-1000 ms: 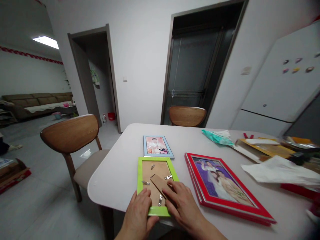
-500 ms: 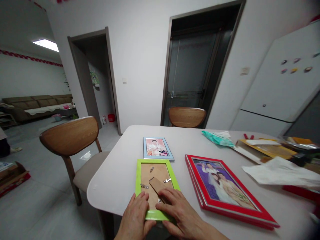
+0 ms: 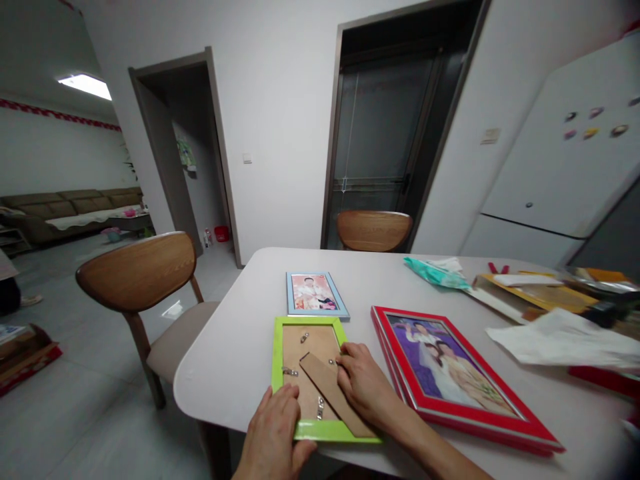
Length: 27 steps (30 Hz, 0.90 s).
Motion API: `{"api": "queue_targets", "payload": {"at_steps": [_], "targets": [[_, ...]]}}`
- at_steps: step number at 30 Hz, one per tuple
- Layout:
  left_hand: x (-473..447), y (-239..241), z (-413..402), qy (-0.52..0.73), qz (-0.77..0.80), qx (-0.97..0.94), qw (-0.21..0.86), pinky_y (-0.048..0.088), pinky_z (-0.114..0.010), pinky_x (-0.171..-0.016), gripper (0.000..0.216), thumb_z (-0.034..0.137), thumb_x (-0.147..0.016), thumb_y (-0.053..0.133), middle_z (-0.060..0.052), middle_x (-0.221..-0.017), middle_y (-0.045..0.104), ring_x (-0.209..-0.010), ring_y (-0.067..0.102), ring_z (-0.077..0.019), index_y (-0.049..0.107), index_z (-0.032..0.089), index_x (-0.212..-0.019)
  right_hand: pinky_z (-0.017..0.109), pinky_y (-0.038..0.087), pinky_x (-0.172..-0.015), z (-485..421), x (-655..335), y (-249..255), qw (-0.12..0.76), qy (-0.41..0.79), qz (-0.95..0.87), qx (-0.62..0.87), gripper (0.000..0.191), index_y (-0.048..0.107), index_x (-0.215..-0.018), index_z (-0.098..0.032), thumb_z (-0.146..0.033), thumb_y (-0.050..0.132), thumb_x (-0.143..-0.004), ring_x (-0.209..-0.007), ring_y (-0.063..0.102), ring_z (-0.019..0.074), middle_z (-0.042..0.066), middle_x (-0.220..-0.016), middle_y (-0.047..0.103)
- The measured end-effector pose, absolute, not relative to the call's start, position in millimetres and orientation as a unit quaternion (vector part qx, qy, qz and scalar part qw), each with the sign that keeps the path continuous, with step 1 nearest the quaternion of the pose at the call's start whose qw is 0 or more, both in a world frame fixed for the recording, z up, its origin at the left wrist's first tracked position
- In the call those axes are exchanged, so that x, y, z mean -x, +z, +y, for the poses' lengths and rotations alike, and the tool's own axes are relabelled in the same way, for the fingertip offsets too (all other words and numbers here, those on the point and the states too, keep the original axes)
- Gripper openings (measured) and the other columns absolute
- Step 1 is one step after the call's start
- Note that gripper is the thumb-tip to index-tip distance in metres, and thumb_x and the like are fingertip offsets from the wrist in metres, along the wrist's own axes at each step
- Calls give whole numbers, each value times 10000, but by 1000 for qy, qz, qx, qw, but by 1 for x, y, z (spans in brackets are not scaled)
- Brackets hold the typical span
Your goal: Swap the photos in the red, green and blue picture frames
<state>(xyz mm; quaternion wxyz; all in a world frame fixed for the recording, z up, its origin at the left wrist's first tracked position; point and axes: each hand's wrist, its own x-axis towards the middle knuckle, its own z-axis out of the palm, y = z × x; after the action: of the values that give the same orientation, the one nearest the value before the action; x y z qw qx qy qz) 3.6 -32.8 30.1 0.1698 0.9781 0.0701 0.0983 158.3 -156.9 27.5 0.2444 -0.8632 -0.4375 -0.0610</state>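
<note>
Face down on the table in front of me lies a lime-green picture frame (image 3: pixel 278 357), its brown backing board (image 3: pixel 295 343) showing, with a slanted stand leg (image 3: pixel 325 383) and several metal clips. My left hand (image 3: pixel 277 427) grips the frame's lower left corner, fingers over the left side and thumb at the bottom edge. On the right side, my right hand (image 3: pixel 363 383) has its fingertips closed at the right-hand clip (image 3: pixel 332 362), which they partly cover. Just beyond is a light-blue frame (image 3: pixel 342 308) with a photo facing up.
Red picture frames (image 3: pixel 425 400) lie stacked on the right of the white table (image 3: pixel 235 333). Behind them are a teal wrapper (image 3: pixel 435 272), an envelope (image 3: pixel 555 300) and white paper (image 3: pixel 560 337). Wooden chairs stand at the left (image 3: pixel 140 270) and far side (image 3: pixel 374 230).
My right hand has moved from the bottom clip up to the right-hand one, uncovering the stand leg. The bottom clip now points upright along the frame. My left hand stays on the corner.
</note>
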Motion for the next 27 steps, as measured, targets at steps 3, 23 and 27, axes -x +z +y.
{"api": "queue_targets", "payload": {"at_steps": [3, 23, 27], "targets": [[-3, 29, -33, 100, 68, -977, 175, 322, -479, -945, 306, 220, -629, 615, -118, -1170, 514, -1096, 448, -255, 541, 169, -922, 296, 338, -827, -161, -158, 24, 270, -60, -441, 854, 255, 609, -772, -140, -147, 355, -779, -923, 418, 188, 88, -915, 503], [0, 19, -32, 124, 50, -974, 180, 315, -495, -948, 479, 166, -616, 614, -149, -1177, 500, -1108, 433, -262, 477, 116, -1072, 235, 333, -676, -89, -128, 42, 205, -14, -496, 844, 206, 609, -636, -161, -154, 441, -755, -738, 490, 139, 47, -702, 587], [0, 18, -33, 121, 51, -975, 180, 301, -494, -957, 493, 157, -615, 611, -159, -1178, 496, -1112, 428, -259, 471, 86, -1082, 231, 326, -666, -89, -128, 40, 192, -12, -491, 850, 194, 629, -679, -185, -167, 449, -749, -741, 492, 141, 44, -715, 590]]}}
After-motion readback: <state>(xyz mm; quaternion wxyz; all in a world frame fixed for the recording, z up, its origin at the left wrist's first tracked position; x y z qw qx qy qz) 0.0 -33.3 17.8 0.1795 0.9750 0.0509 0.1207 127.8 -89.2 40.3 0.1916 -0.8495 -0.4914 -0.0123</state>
